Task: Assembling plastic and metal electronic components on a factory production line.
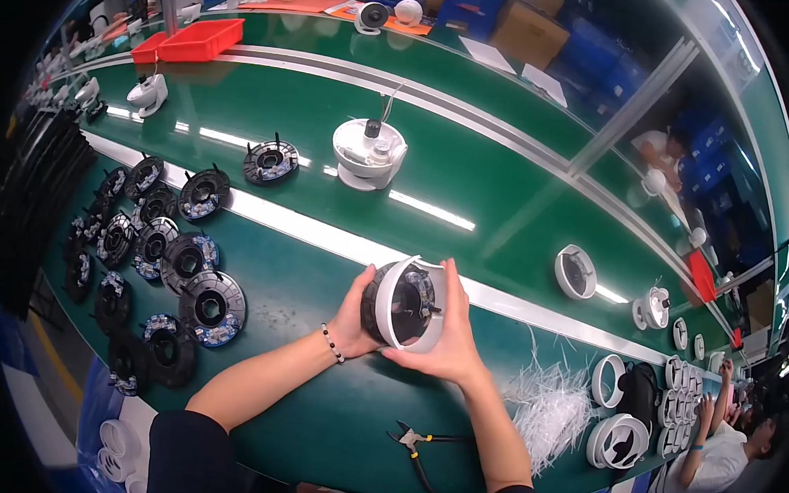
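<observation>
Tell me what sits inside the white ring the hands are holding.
Inside the white ring a black round module shows, with a bluish patterned face. The left hand covers its back; the right hand hides the ring's lower edge.

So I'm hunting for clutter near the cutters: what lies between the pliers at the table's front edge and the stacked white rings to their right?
In the head view, a heap of white plastic strips lies between the pliers and the white rings.

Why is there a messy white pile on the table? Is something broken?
Nothing looks broken. The loose heap of thin white plastic strips lies scattered on the green table, right of the black-handled pliers. It is the only untidy spot; the black round parts lie in rows.
</observation>
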The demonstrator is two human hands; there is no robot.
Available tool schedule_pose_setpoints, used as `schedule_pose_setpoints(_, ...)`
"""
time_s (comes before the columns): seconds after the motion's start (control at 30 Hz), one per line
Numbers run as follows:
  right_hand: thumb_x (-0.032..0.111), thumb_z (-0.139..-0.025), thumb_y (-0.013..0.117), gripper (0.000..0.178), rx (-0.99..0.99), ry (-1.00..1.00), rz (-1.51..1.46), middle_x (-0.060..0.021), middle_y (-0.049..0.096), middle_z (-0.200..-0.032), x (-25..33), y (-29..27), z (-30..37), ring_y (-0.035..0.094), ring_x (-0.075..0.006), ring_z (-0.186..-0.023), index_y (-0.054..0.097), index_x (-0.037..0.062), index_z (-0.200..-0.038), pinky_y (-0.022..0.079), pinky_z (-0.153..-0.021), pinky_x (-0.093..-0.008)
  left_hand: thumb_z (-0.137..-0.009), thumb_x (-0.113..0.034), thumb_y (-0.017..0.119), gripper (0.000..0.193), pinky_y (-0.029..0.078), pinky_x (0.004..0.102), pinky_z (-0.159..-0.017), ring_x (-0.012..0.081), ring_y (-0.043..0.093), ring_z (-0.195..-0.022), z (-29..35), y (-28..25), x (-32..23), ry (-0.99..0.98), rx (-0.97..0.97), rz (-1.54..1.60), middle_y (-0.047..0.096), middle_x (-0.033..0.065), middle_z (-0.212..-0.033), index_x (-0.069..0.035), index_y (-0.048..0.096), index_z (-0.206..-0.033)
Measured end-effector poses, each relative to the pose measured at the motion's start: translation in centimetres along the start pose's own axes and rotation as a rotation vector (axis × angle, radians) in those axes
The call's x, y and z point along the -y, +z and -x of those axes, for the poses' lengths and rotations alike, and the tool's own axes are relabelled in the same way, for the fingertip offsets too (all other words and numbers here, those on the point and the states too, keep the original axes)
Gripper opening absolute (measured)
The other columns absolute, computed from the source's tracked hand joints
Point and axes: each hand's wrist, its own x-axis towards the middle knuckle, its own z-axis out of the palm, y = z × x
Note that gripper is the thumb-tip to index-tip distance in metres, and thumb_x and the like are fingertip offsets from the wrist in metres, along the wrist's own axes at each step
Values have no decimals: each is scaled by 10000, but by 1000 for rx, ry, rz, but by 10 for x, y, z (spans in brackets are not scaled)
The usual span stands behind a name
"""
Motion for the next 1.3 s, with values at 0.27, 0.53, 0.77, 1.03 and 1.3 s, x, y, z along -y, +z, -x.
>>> schedule_pose_setpoints(0.27,315,-450,804,1189,20,-46,258,-283,202,-1308,9,-5,2,242,-433,-1194,82,-61,-1317,252,-975,-478,-864,-519,266,588,399,395,-917,243,480,-1077,-5,1,7,-36,16,78,482,106,-1180,-76,404,-1226)
schedule_pose_setpoints(0.53,301,-447,796,1161,48,-73,278,-278,197,-1311,3,0,1,243,-439,-1190,110,-67,-1308,258,-973,-472,-891,-496,203,575,384,366,-935,205,483,-1056,-7,-8,7,-7,88,-9,501,90,-1144,-71,421,-1210)
schedule_pose_setpoints(0.77,315,-457,787,1148,63,-5,327,-256,222,-1296,8,-2,0,288,-413,-1155,124,-68,-1311,282,-965,-456,-812,-660,111,759,384,379,-937,198,477,-1065,-4,-3,1,-78,28,-73,510,78,-1105,-100,397,-1236)
schedule_pose_setpoints(1.03,376,-461,794,1166,335,-39,167,-230,228,-1321,10,-25,-4,264,-408,-1190,129,4,-1343,260,-986,-448,-785,-688,109,806,428,379,-910,210,500,-1070,-3,-10,-2,-170,115,-217,464,87,-1216,-96,346,-1279)
schedule_pose_setpoints(1.3,362,-461,779,1116,280,-157,232,-214,249,-1310,15,-28,4,296,-396,-1163,181,2,-1333,272,-971,-442,-856,-579,259,655,451,364,-881,216,533,-1027,-3,-24,1,-189,267,-99,511,123,-1154,-66,383,-1244)
